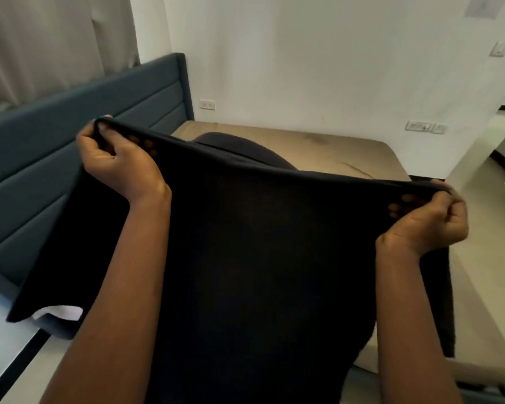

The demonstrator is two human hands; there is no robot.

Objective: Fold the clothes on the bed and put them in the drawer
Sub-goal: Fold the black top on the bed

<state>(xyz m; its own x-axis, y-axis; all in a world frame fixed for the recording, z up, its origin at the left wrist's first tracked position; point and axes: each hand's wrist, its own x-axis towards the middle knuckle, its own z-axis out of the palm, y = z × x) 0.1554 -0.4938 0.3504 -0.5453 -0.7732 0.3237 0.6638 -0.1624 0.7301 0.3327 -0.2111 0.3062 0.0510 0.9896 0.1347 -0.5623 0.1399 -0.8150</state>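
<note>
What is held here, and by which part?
Dark navy fabric garment, its upper edge gripped by the left hand and right hand at opposite ends.

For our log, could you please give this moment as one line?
left hand: grips black garment | right hand: grips it | stage: spread above bed

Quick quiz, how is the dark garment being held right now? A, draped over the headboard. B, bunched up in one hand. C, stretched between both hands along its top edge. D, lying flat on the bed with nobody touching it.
C: the left hand and the right hand each grip the top edge of the dark garment, holding it spread out above the bed.
</note>
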